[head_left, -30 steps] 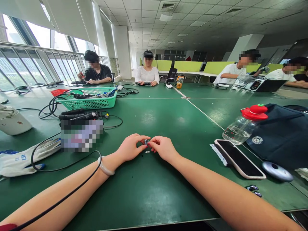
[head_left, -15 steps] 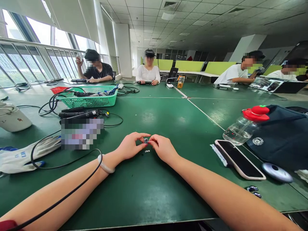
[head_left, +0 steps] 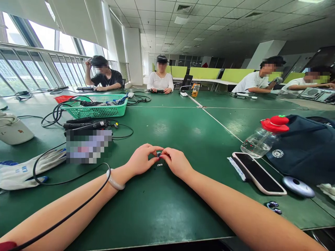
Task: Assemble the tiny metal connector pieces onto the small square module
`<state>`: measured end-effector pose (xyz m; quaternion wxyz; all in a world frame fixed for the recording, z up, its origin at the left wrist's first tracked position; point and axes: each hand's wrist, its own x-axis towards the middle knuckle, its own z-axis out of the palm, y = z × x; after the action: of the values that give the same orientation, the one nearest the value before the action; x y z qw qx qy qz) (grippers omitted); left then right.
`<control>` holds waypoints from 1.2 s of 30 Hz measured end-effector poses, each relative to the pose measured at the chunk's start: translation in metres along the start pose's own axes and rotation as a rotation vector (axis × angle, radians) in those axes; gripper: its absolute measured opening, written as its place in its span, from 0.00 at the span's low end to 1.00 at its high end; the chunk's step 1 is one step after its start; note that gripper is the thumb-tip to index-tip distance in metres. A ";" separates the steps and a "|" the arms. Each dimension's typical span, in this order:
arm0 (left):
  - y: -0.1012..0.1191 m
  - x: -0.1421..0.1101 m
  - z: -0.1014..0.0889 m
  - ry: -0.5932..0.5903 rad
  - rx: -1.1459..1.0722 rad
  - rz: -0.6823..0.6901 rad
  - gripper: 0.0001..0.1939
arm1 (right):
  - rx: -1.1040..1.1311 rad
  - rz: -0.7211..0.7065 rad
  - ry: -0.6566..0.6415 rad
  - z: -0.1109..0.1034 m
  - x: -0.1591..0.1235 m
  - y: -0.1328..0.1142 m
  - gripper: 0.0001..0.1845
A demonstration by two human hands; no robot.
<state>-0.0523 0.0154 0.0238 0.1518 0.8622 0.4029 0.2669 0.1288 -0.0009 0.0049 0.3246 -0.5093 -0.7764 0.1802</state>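
A tiny dark part with pale markings (head_left: pixel 158 153) sits between the fingertips of my two hands, just above the table; its kind is too small to make out. My left hand (head_left: pixel 141 159) pinches it from the left, thumb below and index finger above. From the right, my right hand (head_left: pixel 176 161) closes its thumb and bent fingers on the part's other side, hiding some of it. Beneath the fingertips a small whitish piece (head_left: pixel 159 165) lies on the green table (head_left: pixel 157 205).
On the left are white work gloves (head_left: pixel 15 174), a black cable (head_left: pixel 75 209) crossing my left forearm, and a green basket (head_left: pixel 96 111). On the right lie a phone (head_left: pixel 259 172), a water bottle (head_left: pixel 258 143), and a dark bag (head_left: pixel 300 150). Several people sit across the table.
My right fingertips have moved slightly left, covering more of the small part. At the far right, a person's silver-and-black device has shifted right and turned. The view has shifted slightly.
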 end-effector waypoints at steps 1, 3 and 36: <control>0.001 0.000 0.000 -0.006 0.016 0.003 0.18 | -0.002 0.010 -0.004 0.000 0.000 0.000 0.06; 0.002 0.000 -0.001 -0.018 0.035 0.010 0.19 | -0.004 0.023 -0.009 0.000 0.001 -0.001 0.06; -0.011 0.002 0.000 0.016 -0.042 -0.270 0.13 | -0.056 -0.029 -0.210 -0.006 -0.001 0.012 0.09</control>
<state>-0.0578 0.0239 0.0196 0.2010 0.7946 0.5108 0.2592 0.1412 0.0028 0.0018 0.2297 -0.4850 -0.8182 0.2062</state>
